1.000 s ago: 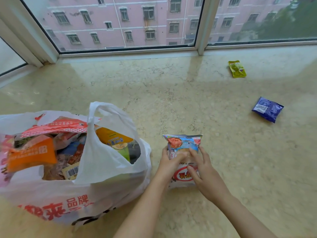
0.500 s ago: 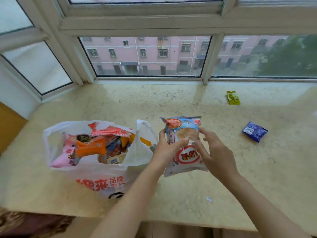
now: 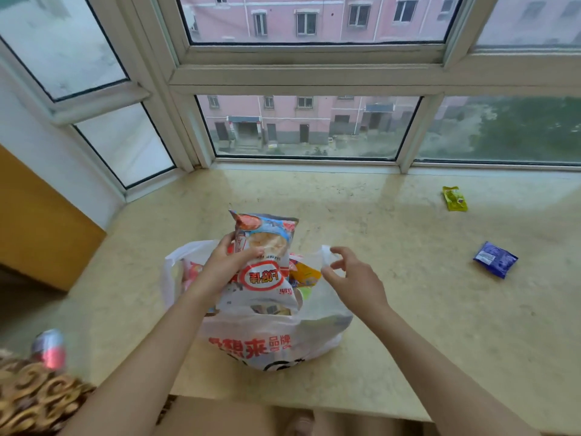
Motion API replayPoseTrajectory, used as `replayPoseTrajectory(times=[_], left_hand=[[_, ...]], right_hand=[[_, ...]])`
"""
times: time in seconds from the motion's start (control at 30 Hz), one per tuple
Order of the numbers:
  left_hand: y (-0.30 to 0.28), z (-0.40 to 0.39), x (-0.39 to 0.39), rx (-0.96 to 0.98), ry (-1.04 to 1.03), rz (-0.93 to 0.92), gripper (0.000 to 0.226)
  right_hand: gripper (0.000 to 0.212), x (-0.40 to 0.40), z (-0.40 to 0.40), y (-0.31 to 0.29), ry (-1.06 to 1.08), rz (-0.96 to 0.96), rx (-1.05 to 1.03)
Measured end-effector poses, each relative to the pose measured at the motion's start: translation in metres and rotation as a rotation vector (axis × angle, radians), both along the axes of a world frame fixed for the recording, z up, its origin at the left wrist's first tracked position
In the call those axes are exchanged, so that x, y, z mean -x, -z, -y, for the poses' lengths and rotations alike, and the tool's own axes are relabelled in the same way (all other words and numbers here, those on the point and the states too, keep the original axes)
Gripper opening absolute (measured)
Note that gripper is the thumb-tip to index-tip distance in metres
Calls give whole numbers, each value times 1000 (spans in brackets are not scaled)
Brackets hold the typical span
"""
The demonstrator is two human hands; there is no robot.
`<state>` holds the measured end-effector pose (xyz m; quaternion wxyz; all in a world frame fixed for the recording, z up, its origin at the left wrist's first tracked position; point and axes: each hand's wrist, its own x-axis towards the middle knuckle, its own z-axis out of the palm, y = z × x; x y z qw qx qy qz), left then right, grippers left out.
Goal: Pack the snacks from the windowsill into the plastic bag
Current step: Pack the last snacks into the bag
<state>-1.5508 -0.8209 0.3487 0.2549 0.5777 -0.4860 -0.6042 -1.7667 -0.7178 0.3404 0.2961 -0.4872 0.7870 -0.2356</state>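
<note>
My left hand (image 3: 227, 268) grips a blue, white and red snack packet (image 3: 266, 259) and holds it upright over the mouth of the white plastic bag (image 3: 270, 338), its lower end among the snacks inside. My right hand (image 3: 352, 278) hovers just right of the packet with fingers loosely spread, beside the bag's right handle (image 3: 327, 251), and holds nothing. The bag stands on the marble windowsill (image 3: 393, 247) and is full of several colourful packets. A purple packet (image 3: 495, 259) and a yellow-green packet (image 3: 455, 199) lie on the sill to the right.
Window frames and glass (image 3: 308, 127) close off the back and left of the sill. A red drink can (image 3: 48, 348) stands at the lower left next to a patterned brown fabric (image 3: 31, 401). The sill's front edge runs just below the bag.
The packet moved left from beside the bag to over its opening. My right hand let go of it. The view pulled back and tilted up.
</note>
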Motion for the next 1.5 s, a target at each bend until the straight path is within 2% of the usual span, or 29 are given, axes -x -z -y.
replayPoseTrajectory(times=[0.07, 0.13, 0.23, 0.33, 0.5, 0.67, 0.73, 0.83, 0.97, 1.1, 1.2, 1.23, 1.3, 1.37, 1.43, 1.5], left_hand=[[13, 16, -10, -23, 54, 42, 63], [26, 26, -14, -37, 147, 81, 67], [41, 32, -14, -68, 278, 115, 66], [44, 38, -9, -113, 381, 96, 47], [45, 52, -4, -73, 569, 95, 67], [39, 67, -3, 121, 761, 300, 68], [41, 74, -6, 172, 804, 323, 65], [40, 84, -10, 234, 877, 308, 63], [38, 78, -3, 299, 1031, 426, 62], [53, 56, 19, 511, 960, 457, 57], [70, 48, 36, 657, 882, 433, 58], [77, 46, 41, 763, 868, 457, 59], [95, 40, 48, 974, 863, 593, 67], [111, 28, 49, 1046, 844, 738, 69], [119, 17, 42, 1111, 850, 766, 58], [130, 11, 26, 1193, 949, 818, 60]], right_hand=[[56, -13, 10, 9, 43, 83, -47], [64, -22, 19, 14, 116, 255, -39], [67, -24, 27, 15, 261, 480, 13], [67, -20, 30, 4, 342, 547, 87], [83, -18, 31, -8, 395, 590, 116], [98, -16, 28, -7, 429, 628, 144], [100, -14, 27, -6, 440, 636, 150], [98, -11, 27, -7, 444, 639, 156], [91, -8, 26, -10, 419, 675, 162], [100, -11, 23, -11, 417, 692, 133], [96, -7, 18, -11, 408, 685, 143], [95, -6, 16, -10, 396, 682, 147], [95, -6, 15, -10, 367, 662, 152], [92, -9, 14, -8, 366, 634, 152], [89, -11, 13, -5, 383, 630, 144], [88, -14, 11, -5, 398, 646, 131]])
